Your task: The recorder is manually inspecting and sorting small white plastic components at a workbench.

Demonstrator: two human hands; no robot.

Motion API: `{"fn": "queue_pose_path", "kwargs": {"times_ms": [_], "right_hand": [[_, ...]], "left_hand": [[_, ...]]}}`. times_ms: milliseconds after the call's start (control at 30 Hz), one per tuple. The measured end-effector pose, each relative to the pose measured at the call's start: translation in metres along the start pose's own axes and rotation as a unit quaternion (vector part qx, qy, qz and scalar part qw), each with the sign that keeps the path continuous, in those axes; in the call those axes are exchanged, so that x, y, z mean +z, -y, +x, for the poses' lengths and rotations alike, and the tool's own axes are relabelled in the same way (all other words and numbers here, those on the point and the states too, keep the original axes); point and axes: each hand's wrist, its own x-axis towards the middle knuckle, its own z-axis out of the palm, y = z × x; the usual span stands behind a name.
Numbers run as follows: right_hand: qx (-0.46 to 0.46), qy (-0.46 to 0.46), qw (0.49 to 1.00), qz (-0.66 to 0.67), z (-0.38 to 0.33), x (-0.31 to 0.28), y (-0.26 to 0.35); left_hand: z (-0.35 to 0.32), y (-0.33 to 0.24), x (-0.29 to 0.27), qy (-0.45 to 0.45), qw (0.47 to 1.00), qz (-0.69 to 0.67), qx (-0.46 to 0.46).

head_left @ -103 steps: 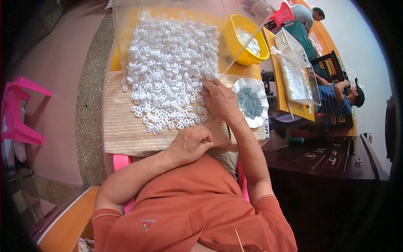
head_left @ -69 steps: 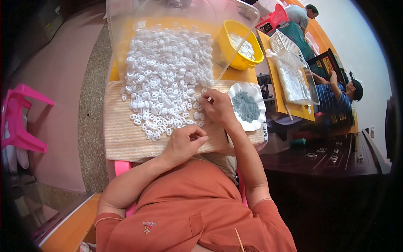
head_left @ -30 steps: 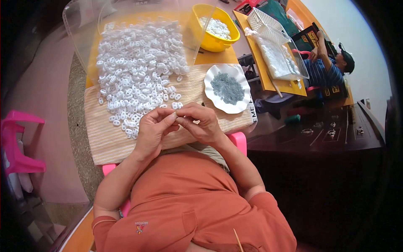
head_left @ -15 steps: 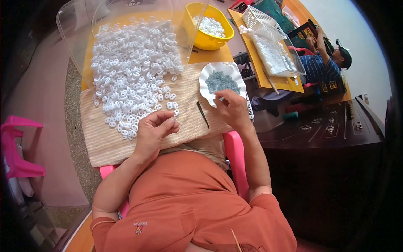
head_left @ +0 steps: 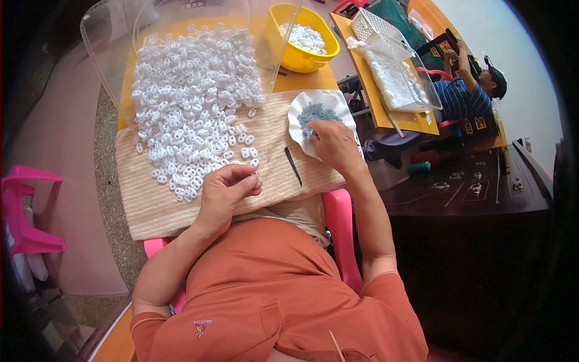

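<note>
My left hand (head_left: 229,191) is closed in a pinch above the cloth's front part, beside the loose white pieces. What sits between its fingertips is too small to name. My right hand (head_left: 335,146) reaches over the near rim of a white wavy-edged dish (head_left: 295,123), its curled fingertips down among small translucent grey-blue pieces (head_left: 319,113). Whether it grips one is hidden. Left of the dish spreads a large heap of small white oval plastic pieces (head_left: 187,90), each with two holes. A thin dark stick-like tool (head_left: 293,166) lies on the cloth between my hands.
A striped beige cloth (head_left: 145,208) covers the table's near part. A clear plastic bin (head_left: 102,60) tips around the white heap. Behind the dish stands a yellow basin (head_left: 301,60) of white pieces. At right, a person (head_left: 464,93) sits by another table (head_left: 386,117). A pink stool (head_left: 30,211) stands left.
My right hand has gone a little farther forward, its fingertips now down in the grey-blue pieces. My left hand keeps its pinch, nearly in place.
</note>
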Motion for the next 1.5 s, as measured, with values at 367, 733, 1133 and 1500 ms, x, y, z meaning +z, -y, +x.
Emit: {"fn": "queue_pose_path", "kwargs": {"times_ms": [367, 733, 1133, 1500], "right_hand": [[-0.018, 0.051, 0.999, -0.010, 0.010, -0.002, -0.002], [-0.008, 0.010, 0.998, 0.060, 0.006, 0.002, -0.009], [-0.016, -0.037, 0.994, 0.105, 0.000, 0.008, -0.016], [0.024, -0.093, 0.965, 0.245, -0.007, 0.008, -0.012]], "left_hand": [[0.000, 0.001, 0.000, 0.007, 1.000, 0.007, 0.002], [-0.001, -0.001, 0.002, 0.002, 1.000, 0.011, -0.008], [0.000, 0.003, 0.001, 0.005, 1.000, 0.013, -0.007], [-0.001, 0.006, 0.001, 0.006, 1.000, 0.017, -0.006]]}}
